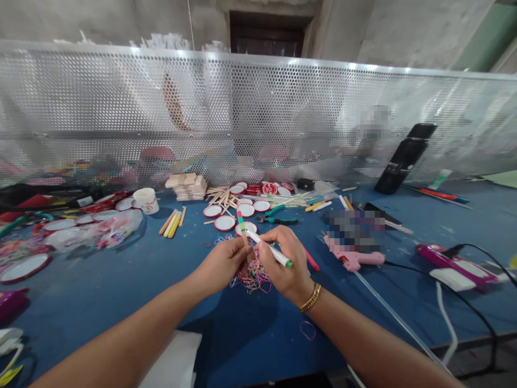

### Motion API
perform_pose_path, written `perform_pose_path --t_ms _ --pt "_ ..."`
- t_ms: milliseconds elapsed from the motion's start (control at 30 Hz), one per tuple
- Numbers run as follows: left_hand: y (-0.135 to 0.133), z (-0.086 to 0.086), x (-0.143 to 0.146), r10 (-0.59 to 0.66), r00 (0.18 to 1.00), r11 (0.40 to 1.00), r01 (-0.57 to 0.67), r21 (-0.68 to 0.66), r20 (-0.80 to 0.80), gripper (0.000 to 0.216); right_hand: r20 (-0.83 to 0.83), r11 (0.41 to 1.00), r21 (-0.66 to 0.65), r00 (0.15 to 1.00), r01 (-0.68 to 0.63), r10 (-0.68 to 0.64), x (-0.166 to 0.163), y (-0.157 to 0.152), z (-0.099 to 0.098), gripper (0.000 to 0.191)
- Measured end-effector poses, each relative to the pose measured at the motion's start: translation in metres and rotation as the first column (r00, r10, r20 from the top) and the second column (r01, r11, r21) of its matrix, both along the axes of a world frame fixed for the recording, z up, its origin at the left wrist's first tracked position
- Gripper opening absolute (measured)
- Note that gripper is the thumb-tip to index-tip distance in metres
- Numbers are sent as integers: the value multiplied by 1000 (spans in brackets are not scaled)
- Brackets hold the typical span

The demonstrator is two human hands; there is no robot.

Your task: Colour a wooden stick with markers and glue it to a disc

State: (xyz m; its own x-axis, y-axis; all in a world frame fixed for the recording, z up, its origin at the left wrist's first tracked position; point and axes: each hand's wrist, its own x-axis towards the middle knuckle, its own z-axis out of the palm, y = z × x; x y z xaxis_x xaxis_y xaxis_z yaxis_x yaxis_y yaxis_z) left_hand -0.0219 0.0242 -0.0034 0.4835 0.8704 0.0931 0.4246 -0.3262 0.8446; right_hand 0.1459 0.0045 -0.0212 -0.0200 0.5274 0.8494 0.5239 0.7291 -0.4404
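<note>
My left hand (pixel 224 263) pinches a flat wooden craft stick (pixel 241 225) banded in red and green, held upright above the blue table (pixel 121 280). My right hand (pixel 284 264), with a gold bracelet on the wrist, grips a white marker with a green end (pixel 271 251), its tip against the stick. Under both hands lies a heap of coloured rubber bands (pixel 254 278). Just beyond the hands sit round white lids with red rims (pixel 224 222).
A perforated metal screen (pixel 258 113) walls off the table's far side. Loose and stacked craft sticks (pixel 188 186), a paper cup (pixel 145 200), green pliers (pixel 278 218), a pink glue gun (pixel 352 258) and cables at right, plastic bags and lids at left.
</note>
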Motion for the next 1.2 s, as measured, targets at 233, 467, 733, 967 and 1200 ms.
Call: perform_pose_path --t_ms 233,467,733,967,1200 --pt "-1 1 1 -7 1000 1000 7 -9 -6 37 5 999 0 999 -42 42 -2 -4 2 4" --pt "-1 2 0 -1 1000 1000 1 3 -24 37 16 1000 -2 1000 -19 19 -2 -3 4 5" --pt "-1 2 1 3 1000 1000 -3 -17 11 38 6 1000 2 1000 -19 19 -1 -3 2 4" --pt "0 0 0 -7 1000 1000 8 -7 5 38 20 1000 -3 999 -25 26 -2 -3 3 4" --pt "0 1 1 2 1000 1000 -2 -17 5 37 8 1000 -1 1000 1 -1 -1 -3 2 4"
